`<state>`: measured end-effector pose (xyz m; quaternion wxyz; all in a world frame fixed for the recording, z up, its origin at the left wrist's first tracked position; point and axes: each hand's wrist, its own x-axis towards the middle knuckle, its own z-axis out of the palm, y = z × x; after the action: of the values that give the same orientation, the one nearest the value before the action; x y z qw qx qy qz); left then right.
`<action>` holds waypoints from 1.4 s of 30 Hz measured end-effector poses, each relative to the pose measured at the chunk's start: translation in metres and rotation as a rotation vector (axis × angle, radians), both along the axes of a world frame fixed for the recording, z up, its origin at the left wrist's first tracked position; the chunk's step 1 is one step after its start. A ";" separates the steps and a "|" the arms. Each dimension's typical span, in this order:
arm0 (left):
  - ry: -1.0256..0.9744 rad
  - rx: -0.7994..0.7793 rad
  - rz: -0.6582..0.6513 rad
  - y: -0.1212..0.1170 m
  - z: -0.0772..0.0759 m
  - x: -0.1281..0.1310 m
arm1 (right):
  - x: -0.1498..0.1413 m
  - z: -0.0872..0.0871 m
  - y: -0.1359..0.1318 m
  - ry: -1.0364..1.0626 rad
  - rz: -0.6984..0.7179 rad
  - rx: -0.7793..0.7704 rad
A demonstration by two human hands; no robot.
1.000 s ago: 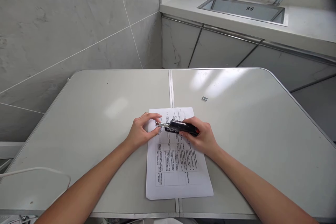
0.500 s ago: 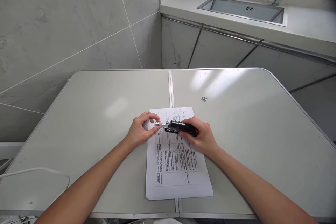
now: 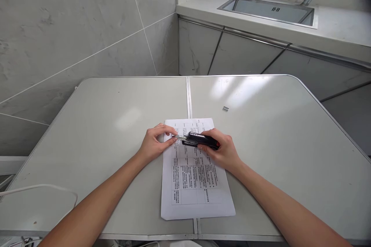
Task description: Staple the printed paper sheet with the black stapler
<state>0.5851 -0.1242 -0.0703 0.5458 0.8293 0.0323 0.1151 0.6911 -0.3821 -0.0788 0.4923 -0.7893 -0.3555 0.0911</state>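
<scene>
A black stapler (image 3: 199, 139) lies sideways over a printed sheet of paper (image 3: 199, 200), its metal staple tray (image 3: 182, 137) sticking out to the left. My right hand (image 3: 223, 148) is closed around the stapler's right end. Thumb and forefinger of my left hand (image 3: 158, 141) pinch the tray's outer end. Whether staples lie in the tray is too small to tell. Two short staple strips (image 3: 225, 108) lie on the table beyond the paper, to the right.
The pale folding table (image 3: 87, 123) has a metal seam down its middle, beneath the paper. A white cable (image 3: 43, 186) loops over its left front corner. Behind stand a tiled wall (image 3: 87, 19) and a counter (image 3: 199, 5) with a sink (image 3: 266, 7).
My left thumb and forefinger have closed together on the end of the staple tray. My right hand, the stapler and the paper have hardly moved.
</scene>
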 end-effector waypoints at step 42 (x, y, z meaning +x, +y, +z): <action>-0.261 0.187 -0.194 -0.008 -0.002 -0.012 | 0.002 0.021 -0.007 -0.057 0.351 0.232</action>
<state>0.5727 -0.1324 -0.0719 0.4743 0.8537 -0.1299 0.1711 0.6935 -0.3893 -0.0578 0.5463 -0.6555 -0.5094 0.1113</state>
